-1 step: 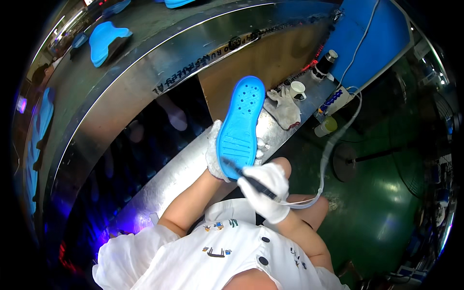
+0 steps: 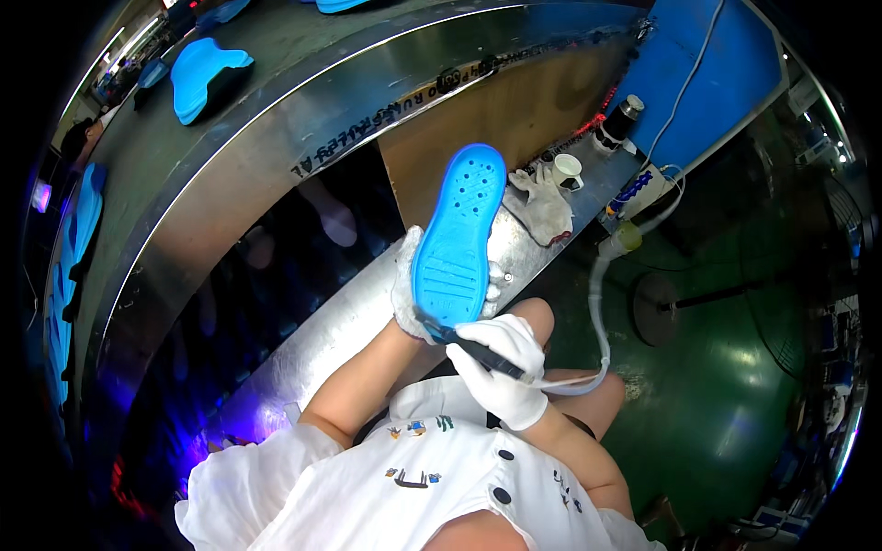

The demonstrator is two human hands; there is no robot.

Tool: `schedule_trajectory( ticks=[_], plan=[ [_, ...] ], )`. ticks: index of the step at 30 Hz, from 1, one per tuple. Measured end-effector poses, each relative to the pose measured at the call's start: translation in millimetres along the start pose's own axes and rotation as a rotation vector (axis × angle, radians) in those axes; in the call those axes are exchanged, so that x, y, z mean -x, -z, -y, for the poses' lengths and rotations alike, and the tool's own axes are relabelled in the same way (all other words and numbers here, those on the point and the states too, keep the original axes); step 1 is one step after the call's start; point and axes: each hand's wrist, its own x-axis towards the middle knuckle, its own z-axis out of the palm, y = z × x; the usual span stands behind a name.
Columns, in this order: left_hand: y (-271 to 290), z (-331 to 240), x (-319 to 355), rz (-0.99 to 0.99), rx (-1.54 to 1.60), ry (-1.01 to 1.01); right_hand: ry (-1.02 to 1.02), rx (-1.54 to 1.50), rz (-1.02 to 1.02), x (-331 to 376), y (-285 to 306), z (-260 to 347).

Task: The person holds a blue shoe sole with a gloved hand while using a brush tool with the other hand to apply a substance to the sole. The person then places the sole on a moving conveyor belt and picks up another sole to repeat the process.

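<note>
Head | sole (image 2: 459,243): long axis up-view, leaning right; holed end (image 2: 477,185) farthest | left hand (image 2: 405,286) grips sole's lower half | right hand (image 2: 507,367) grips tool (image 2: 484,354)

A shiny metal desk (image 2: 354,308) runs slantwise; on it lie a crumpled grey glove (image 2: 544,211), a white cup (image 2: 567,173) just beside it and a dark bottle (image 2: 620,121) farther along. Beyond, a curved dark green belt (image 2: 285,41) carries blue soles (image 2: 195,81).
</note>
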Motion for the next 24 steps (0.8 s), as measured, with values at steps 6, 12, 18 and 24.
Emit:
schedule_trajectory(
  ticks=[6,12,18,24],
  plan=[
    [-11,-14,-10,0.015,-0.093,0.026,0.089,0.087,0.032,-10,10,-10],
    [-9,-44,-20,0.085,-1.067,0.004,-0.167,-0.195,0.232,-19,18,-20],
    [11,-65,-27,-0.037,-1.359,0.177,0.067,-0.089,0.486,-37,33,-4],
    [1,-66,-24,-0.174,-0.977,0.19,0.123,0.129,0.59,-39,36,11]
  ],
)
